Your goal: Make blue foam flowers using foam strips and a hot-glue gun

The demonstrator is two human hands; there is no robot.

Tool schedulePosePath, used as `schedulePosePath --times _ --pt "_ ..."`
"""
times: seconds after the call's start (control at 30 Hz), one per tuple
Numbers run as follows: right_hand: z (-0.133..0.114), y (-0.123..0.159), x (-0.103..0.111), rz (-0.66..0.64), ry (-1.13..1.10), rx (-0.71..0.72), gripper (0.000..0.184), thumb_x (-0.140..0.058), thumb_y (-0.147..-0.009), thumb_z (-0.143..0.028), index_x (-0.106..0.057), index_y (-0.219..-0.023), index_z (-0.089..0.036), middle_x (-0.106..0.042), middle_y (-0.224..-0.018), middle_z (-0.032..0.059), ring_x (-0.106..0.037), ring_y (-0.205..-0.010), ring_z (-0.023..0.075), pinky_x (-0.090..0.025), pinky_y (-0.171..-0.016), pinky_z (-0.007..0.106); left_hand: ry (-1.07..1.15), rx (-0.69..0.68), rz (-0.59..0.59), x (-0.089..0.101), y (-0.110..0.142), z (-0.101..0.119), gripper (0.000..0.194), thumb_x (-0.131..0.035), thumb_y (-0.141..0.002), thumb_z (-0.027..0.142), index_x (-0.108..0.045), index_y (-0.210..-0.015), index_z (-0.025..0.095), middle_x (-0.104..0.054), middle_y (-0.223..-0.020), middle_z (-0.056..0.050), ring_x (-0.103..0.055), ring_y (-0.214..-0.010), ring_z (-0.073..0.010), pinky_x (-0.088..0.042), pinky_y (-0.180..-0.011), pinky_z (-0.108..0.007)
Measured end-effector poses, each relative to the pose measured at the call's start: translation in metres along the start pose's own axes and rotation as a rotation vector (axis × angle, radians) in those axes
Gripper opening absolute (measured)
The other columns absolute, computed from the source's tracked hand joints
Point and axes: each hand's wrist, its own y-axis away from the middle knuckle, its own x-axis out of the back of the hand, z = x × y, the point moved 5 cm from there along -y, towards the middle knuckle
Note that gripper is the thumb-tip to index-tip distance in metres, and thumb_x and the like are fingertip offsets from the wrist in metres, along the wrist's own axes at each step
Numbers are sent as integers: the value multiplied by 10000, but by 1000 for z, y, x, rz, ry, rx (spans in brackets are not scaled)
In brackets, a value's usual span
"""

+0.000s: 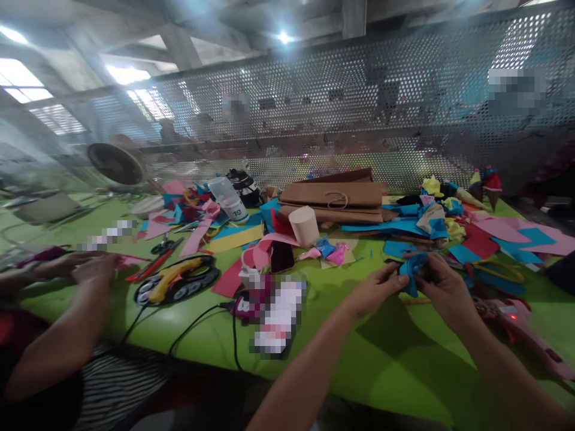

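Observation:
Both my hands are raised over the green table (372, 353), holding a curled blue strip (411, 274) that could be paper or cloth. My left hand (380, 287) pinches its left side between thumb and fingers. On the other side, my right hand (444, 290) has its fingers bent round the strip, and part of the grip is hidden. To the right of my right hand lies a pink glue gun (516, 323) with a red light lit. Yellow-handled scissors (498, 269) rest just beyond that hand, among blue pieces.
Coloured sheets, a brown paper stack (332, 200), a cream roll (304, 226) and a clear cup (229, 200) line the back, before a perforated screen. Left of me are a phone (281, 317), cables and a yellow glue gun (171, 280). A co-worker's hands (90, 266) work further left.

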Motion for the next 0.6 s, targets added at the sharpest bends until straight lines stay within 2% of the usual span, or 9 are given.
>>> schedulePosePath --times 0.1,0.17,0.27,0.33,0.43,0.5,0.6 --pt "-2 2 0 -46 9 -26 393 -730 -892 -382 -709 -1284 -362 -603 -1089 24 -546 -791 186 -465 -701 338 17 -18 35 -1 -2 2 702 -783 -778 684 -685 -1264 187 -658 -1185 -86 -579 -1066 -215 -458 -947 -312" --pt "-4 3 4 -27 -34 -51 438 -701 -929 -425 -648 -1362 -378 -622 -1134 26 -584 -866 205 -484 -757 349 34 -31 57 0 -4 2 655 -773 -793 672 -680 -1212 176 -641 -1085 -62 -573 -991 -186 -456 -920 -299" --pt "-8 6 11 37 -42 -64 314 -698 -943 -461 -675 -1236 -351 -659 -1086 23 -614 -932 228 -488 -783 351 10 -96 115 4 -6 2 562 -719 -851 640 -652 -1163 177 -605 -996 -33 -553 -926 -164 -450 -897 -294" --pt "-11 6 9 2 40 -39 236 -734 -913 -477 -719 -1082 -312 -677 -1031 30 -624 -924 241 -485 -755 350 -127 -150 167 8 -6 5 472 -676 -893 609 -645 -1096 185 -589 -948 -17 -540 -905 -165 -445 -886 -298" --pt "-11 4 4 -83 140 6 231 -768 -871 -481 -765 -986 -281 -705 -976 45 -637 -883 252 -489 -711 353 -385 -171 207 11 -4 10 400 -644 -922 576 -645 -1052 197 -599 -923 -9 -544 -909 -182 -445 -897 -316" --pt "-11 2 2 -109 134 19 202 -761 -872 -459 -778 -958 -277 -724 -949 42 -648 -867 251 -500 -716 354 -414 -146 187 11 -2 10 452 -625 -925 610 -651 -1117 202 -641 -1006 -31 -571 -981 -207 -450 -954 -344" --pt "-11 -1 3 -123 90 25 157 -758 -868 -431 -778 -898 -278 -739 -912 29 -662 -864 247 -519 -758 359 -275 -85 102 8 -1 4 611 -517 -934 733 -665 -1169 189 -673 -1117 -74 -597 -1081 -240 -451 -1027 -389"
